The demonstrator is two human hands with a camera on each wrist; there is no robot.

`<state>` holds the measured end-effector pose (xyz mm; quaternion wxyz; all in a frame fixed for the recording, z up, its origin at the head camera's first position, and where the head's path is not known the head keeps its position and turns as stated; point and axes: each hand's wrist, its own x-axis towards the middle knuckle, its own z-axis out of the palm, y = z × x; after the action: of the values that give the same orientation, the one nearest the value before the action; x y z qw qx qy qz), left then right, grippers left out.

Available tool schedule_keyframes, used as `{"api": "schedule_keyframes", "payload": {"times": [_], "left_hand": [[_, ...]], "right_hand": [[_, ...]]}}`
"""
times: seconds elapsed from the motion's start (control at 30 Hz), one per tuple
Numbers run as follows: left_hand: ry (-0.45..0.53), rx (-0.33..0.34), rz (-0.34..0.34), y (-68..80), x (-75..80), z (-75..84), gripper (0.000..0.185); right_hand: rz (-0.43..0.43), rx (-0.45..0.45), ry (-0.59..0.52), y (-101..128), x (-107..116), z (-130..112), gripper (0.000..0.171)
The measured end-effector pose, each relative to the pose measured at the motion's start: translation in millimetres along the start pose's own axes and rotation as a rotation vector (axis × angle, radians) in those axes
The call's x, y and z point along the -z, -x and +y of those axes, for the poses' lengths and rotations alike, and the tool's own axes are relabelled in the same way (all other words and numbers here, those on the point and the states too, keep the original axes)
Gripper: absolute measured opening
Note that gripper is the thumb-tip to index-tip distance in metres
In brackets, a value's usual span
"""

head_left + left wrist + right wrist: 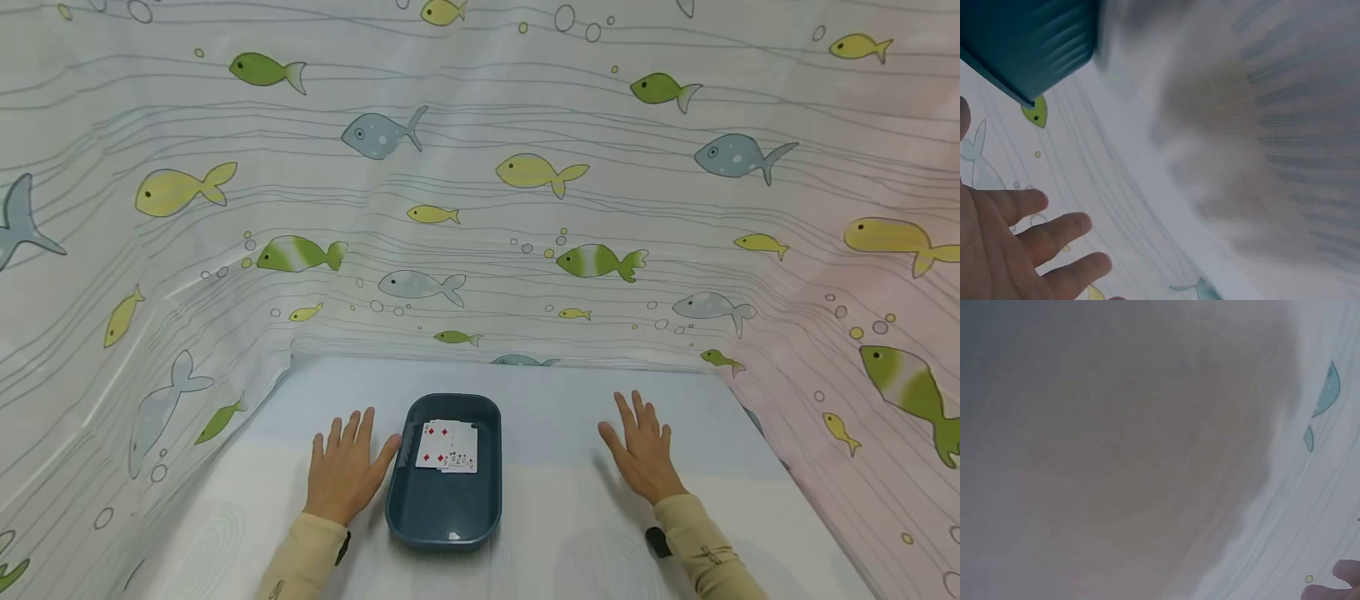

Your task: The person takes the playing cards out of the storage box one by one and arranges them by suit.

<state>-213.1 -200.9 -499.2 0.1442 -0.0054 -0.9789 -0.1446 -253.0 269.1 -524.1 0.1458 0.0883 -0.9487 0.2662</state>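
A dark blue oval-cornered tray (442, 521) stands on the table, left of the middle. Several playing cards (435, 446) lie face up in its far half, overlapping; the top left one shows red diamonds. My left hand (347, 467) is just left of the tray, palm down with fingers spread, thumb tip close to the rim. In the left wrist view, the fingers of that hand (1054, 237) extend below the tray's ribbed side (1054, 44). Well to the right of the tray is my right hand (643, 450), fingers straight and holding nothing. Only its fingertips (1344, 572) enter the right wrist view.
The white and pale blue table (555, 417) is enclosed by a fish-print curtain (480, 250) at the back and both sides. Beige sleeves (307, 554) cover both forearms, with a dark band at each wrist. Hand shadows fall on the tabletop.
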Motion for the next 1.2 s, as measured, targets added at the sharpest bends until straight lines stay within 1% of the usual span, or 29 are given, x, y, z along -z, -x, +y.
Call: {"api": "schedule_keyframes", "payload": {"times": [0.27, 0.43, 0.67, 0.77, 0.83, 0.9, 1.07, 1.1, 1.2], "left_hand": [[0.013, 0.000, 0.000, -0.8, 0.8, -1.3, 0.086], [0.033, -0.010, 0.012, 2.5, 3.6, -0.7, 0.086], [0.124, -0.033, 0.025, 18.7, 13.7, 6.6, 0.082], [0.147, -0.051, 0.044, 28.6, 14.2, 12.1, 0.081], [0.151, -0.058, 0.044, 36.2, 14.8, 16.4, 0.083], [0.147, -0.050, 0.020, 43.6, 16.1, 21.7, 0.087], [0.134, -0.023, -0.085, 58.8, 19.1, 33.3, 0.097], [0.134, -0.026, -0.095, 61.8, 18.8, 34.6, 0.098], [0.126, -0.045, -0.093, 69.8, 15.9, 36.8, 0.099]], "right_hand": [[-0.009, -0.007, -0.001, -2.5, -1.0, -2.3, 0.074], [-0.016, -0.003, -0.028, -2.7, -2.1, -2.4, 0.075], [-0.028, 0.013, -0.066, -3.0, -2.7, -2.8, 0.077], [-0.032, 0.012, -0.076, -3.7, -2.8, -4.2, 0.077], [-0.037, 0.012, -0.085, -4.2, -3.5, -5.9, 0.077], [-0.046, 0.010, -0.094, -4.5, -4.0, -8.6, 0.076], [-0.056, 0.016, -0.113, -4.6, -6.6, -14.4, 0.075], [-0.059, 0.019, -0.117, -4.8, -7.3, -14.9, 0.075], [-0.066, 0.022, -0.129, -6.1, -10.0, -17.2, 0.075]]}}
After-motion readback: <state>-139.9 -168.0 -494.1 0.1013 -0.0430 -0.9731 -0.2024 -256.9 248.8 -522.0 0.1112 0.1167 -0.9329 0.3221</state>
